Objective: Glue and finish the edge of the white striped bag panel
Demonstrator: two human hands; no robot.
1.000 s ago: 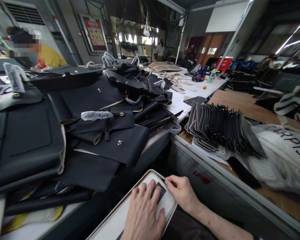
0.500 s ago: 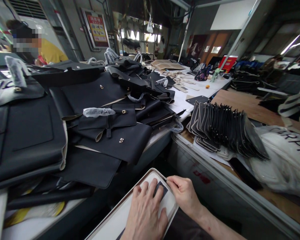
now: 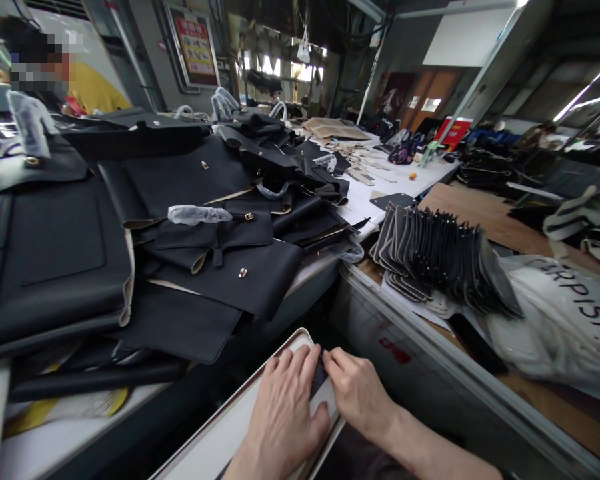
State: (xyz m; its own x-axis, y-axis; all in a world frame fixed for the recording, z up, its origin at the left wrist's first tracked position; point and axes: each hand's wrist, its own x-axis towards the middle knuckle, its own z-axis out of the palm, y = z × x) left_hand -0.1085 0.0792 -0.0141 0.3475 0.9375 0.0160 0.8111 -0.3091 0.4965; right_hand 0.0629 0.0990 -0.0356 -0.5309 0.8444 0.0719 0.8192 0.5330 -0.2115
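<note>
Two hands on the pale panel [image 3: 230, 427]: left hand [image 3: 285, 407] half-open, palm down across it; right hand [image 3: 355, 387] pinched closed at its edge, grip contents hidden. Black leather pieces [image 3: 180, 320] beyond left hand; black flap stack [image 3: 440, 257] beyond right.

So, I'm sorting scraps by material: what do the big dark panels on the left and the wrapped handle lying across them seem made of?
Dark panels: probably smooth, faintly shiny leather or imitation leather, with pale raw edges.
Handle wrap: thin clear plastic, by its crinkles; the core is unclear.
</note>
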